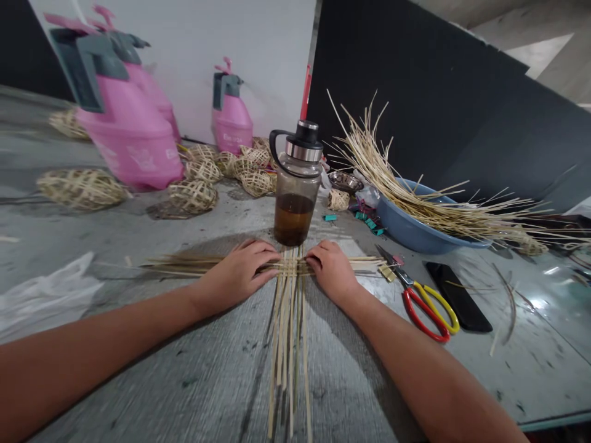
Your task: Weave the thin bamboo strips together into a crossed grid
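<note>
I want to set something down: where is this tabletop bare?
Bare tabletop shows between the left forearm and the near strips, and right of the right forearm, nearer than the scissors. Crowded: left of the bottle, with woven balls and pink sprayers, and around the blue basin.

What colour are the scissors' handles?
One is a red handle, the other a yellow handle; the head view shows both.

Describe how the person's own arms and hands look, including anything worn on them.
The ungloved left hand and ungloved right hand show no rings. The bare left forearm and bare right forearm taper towards the hands, with no sleeve, watch or bracelet in view.
</note>
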`<state>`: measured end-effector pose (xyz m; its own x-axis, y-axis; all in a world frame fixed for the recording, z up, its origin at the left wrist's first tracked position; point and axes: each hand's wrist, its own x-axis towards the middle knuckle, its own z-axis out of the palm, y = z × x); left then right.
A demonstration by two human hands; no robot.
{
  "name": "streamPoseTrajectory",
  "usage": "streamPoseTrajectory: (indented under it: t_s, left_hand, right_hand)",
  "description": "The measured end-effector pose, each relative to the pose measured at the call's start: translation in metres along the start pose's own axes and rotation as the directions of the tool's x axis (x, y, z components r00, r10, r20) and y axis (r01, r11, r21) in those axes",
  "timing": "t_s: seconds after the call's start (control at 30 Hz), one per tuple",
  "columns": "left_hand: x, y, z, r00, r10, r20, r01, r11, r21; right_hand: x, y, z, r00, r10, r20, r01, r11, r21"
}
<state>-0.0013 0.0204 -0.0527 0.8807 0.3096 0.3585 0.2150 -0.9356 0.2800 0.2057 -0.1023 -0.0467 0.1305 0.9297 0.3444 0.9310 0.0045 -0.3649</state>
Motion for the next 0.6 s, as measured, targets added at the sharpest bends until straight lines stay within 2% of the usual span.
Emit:
streamPoseTrajectory:
  t_s: [0.13, 0.2, 0.3, 0.47, 0.6]
  left_hand:
    - [0.002, 0.002, -0.003, 1.0, -0.008, 0.022, 0.009, 1.0, -0.025]
    - [0.001, 0.005, -0.004, 1.0, -0.006, -0.003, 0.006, 1.0, -0.012]
    - [-0.001, 0.009, -0.005, 1.0, 0.022, -0.018, -0.022, 0.999, 0.033]
    - [0.001, 0.009, -0.005, 0.995, 0.062, 0.075, -0.063, 0.998, 0.008]
    - [0.003, 0.006, -0.005, 0.995, 0.065, 0.071, -0.063, 0.997, -0.032]
  right_hand:
    - [0.001, 0.005, 0.0, 0.998, 0.069, -0.01, -0.067, 0.991, 0.116]
    - [0.003, 0.007, -0.001, 0.996, 0.091, -0.004, -0.089, 0.986, 0.139]
    - [0.005, 0.006, -0.002, 0.995, 0.098, -0.002, -0.098, 0.99, 0.102]
    - [0.007, 0.002, -0.001, 0.998, 0.067, 0.01, -0.067, 0.998, 0.002]
    - [0.007, 0.005, -0.001, 0.997, 0.07, -0.008, -0.069, 0.994, 0.083]
